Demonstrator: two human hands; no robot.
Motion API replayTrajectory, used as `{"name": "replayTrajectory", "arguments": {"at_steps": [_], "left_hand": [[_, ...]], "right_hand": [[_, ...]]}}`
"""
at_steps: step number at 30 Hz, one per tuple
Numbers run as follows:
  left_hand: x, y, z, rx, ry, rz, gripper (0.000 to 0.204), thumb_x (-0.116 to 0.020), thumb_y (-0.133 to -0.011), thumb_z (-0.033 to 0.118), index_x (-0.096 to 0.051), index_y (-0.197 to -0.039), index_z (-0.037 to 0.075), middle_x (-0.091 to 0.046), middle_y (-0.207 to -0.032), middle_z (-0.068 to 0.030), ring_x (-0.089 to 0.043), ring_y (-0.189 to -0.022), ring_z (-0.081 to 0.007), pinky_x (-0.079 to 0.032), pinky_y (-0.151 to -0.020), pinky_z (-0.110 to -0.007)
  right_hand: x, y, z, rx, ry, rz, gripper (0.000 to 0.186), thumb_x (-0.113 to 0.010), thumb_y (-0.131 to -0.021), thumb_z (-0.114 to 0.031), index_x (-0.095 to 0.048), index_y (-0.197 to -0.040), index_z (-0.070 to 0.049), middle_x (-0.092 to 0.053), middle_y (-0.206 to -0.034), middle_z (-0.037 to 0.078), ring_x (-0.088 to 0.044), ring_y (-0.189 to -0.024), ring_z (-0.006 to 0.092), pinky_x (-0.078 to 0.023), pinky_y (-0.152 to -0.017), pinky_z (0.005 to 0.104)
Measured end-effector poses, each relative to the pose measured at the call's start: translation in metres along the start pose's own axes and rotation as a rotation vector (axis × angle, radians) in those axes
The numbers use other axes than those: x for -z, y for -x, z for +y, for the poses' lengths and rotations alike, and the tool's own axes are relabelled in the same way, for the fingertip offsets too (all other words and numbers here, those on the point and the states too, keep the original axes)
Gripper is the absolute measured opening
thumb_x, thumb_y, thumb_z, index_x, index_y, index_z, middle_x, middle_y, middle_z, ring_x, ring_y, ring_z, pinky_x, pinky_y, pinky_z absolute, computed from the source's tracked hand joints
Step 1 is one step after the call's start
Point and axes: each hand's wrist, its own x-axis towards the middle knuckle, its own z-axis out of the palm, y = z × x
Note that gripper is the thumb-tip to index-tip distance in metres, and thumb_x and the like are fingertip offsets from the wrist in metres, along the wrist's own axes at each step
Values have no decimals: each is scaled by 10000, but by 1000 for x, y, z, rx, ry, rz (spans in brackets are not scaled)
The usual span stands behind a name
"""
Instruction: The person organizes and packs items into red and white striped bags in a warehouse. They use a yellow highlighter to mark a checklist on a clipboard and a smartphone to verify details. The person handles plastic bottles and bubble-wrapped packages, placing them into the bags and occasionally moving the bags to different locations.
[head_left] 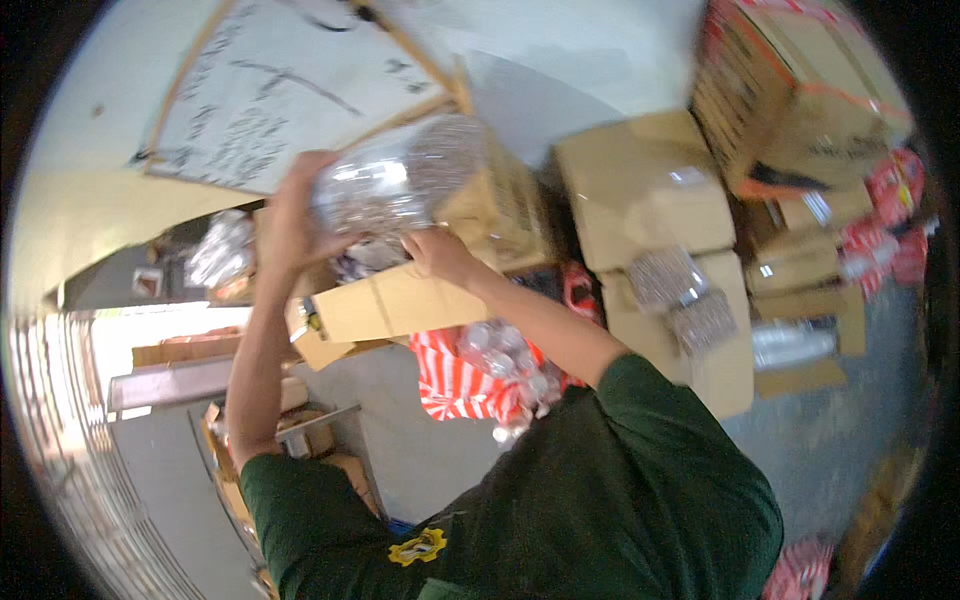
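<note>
Up in front of me I hold a clear, shiny plastic package (400, 175) with greyish-brown contents, too blurred to make out. My left hand (300, 210) is wrapped round its left end. Fingers curled, my right hand (437, 252) grips the package's lower edge near the middle. Below both hands is an open cardboard box (385, 305) with a long flap folded out. Crumpled plastic shows inside it, partly hidden by the package and my hands.
Two similar clear packages (668, 278) lie on stacked cartons (640, 190) at the right. A red-and-white striped bag (455, 380) with clear plastic items stands below my right forearm. A whiteboard (290, 100) leans behind, and a large carton (790, 100) sits far right.
</note>
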Motion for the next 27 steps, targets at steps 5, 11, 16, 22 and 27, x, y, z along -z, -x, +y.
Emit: {"name": "replayTrajectory", "arguments": {"at_steps": [5,11,16,22,27], "left_hand": [[36,99,18,187,-198,59,866,-933,-525,312,-542,-1251,48,-622,-1157,-190,-608,-1069,-357,-483,-931,-456],[38,177,108,394,91,-243,681,-858,-654,288,-542,-1209,53,-647,-1124,-227,-642,-996,-376,-502,-875,-490],[5,223,171,365,167,-486,742,-880,-565,308,-536,-1168,46,-648,-1035,-180,-636,-900,-383,-498,-772,-483],[-30,278,222,545,227,-421,741,-864,-576,312,-535,-1184,46,-636,-1018,-173,-626,-888,-382,-504,-762,-470],[-30,319,267,738,89,-253,805,-921,-462,228,-532,-1147,62,-649,-972,-151,-636,-830,-360,-499,-703,-455]], "right_hand": [[28,48,13,196,-197,398,454,-561,-951,-220,-509,-1321,35,-532,-1341,260,-511,-1253,383,-424,-1052,429],[150,343,96,-379,333,614,489,-810,-745,-245,-630,-1138,-15,-644,-1085,176,-623,-1010,348,-495,-901,439],[239,435,169,-952,405,289,1257,-868,-560,-616,-307,-1458,62,-507,-1346,299,-482,-1290,415,-404,-1085,438],[259,446,226,-1275,128,87,1338,-888,-449,-675,-380,-1386,135,-509,-1352,324,-518,-1273,408,-448,-1049,430],[233,431,203,-1179,132,237,1230,-949,-443,-557,-403,-1306,128,-578,-1243,278,-594,-1153,352,-488,-979,403]]}}
